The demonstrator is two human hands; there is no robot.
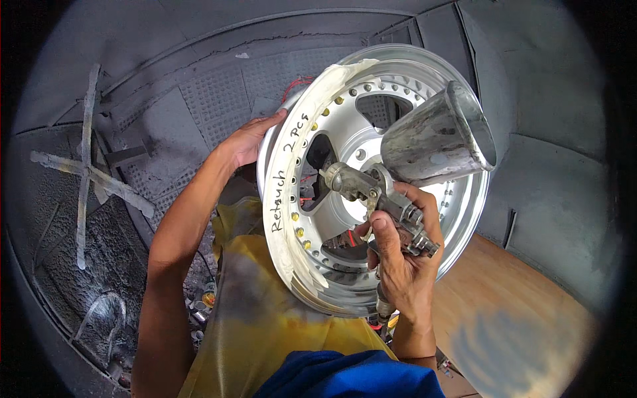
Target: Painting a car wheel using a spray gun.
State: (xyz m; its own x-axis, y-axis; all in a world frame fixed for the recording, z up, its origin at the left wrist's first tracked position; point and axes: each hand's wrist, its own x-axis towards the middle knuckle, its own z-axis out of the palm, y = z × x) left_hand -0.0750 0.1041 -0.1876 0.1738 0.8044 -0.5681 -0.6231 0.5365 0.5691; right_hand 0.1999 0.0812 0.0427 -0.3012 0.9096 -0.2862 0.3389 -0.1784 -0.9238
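Observation:
A silver car wheel rim (342, 136) with a polished lip stands tilted in front of me. Cream masking tape (273, 205) with black handwriting covers its left edge, and gold and silver bolts ring the inside. My left hand (255, 138) grips the rim's outer left side, its fingers partly hidden behind the edge. In front of the rim's lower right, my right hand (405, 265) is wrapped round a metal spray gun (381, 196). The gun's nozzle points left across the wheel face. A grey paint-stained metal cup (424, 142) tops the gun, tilted to the right.
A pale coated cross-shaped stand (86, 171) is at the left. Dark, rough overspray coats the floor (123, 245) there, with grey walls (551, 126) around. Brown board (511, 292) lies at the lower right. A yellow stained apron (255, 298) hangs below the wheel.

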